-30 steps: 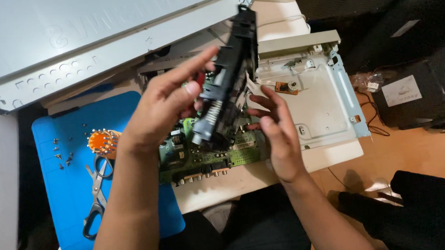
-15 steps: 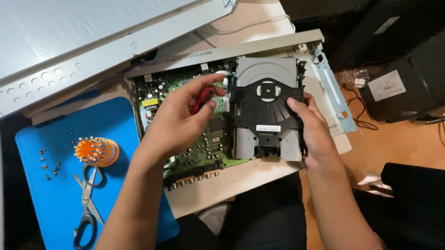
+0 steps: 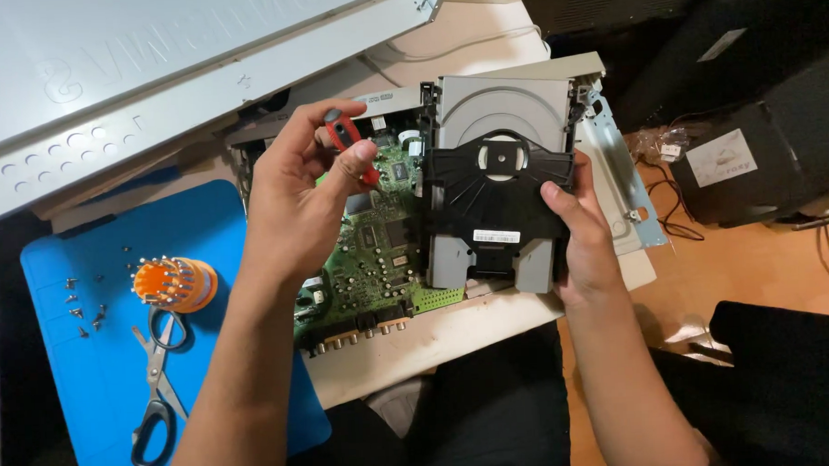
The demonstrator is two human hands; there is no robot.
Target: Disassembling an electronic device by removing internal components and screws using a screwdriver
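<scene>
Seen from above, our left hand point(image 3: 299, 205) pinches a small red-handled screwdriver point(image 3: 349, 143) between thumb and fingers, its tip hidden over the green circuit board point(image 3: 370, 262). Our right hand point(image 3: 580, 241) is closed around the right edge of the black-and-grey disc drive point(image 3: 496, 203), thumb on top, the unit sitting over the right half of the opened player's metal case point(image 3: 614, 162).

We judge the drive the likeliest casualty: gripped along only 1 edge, it could tip or slide and knock the components on the board just beside it. We cannot tell whether any cable joins drive and board; if 1 does, a sudden lift could strain it. The screwdriver tip, so near the board, could scratch it or slip off a screw head.

On the blue mat point(image 3: 61, 383), left of the case, lie loose screws point(image 3: 82, 304), an orange bit holder point(image 3: 173, 283) and scissors point(image 3: 158, 389); a nudge from our left forearm could scatter the screws. The grey cover point(image 3: 152, 77) leans along the top.
</scene>
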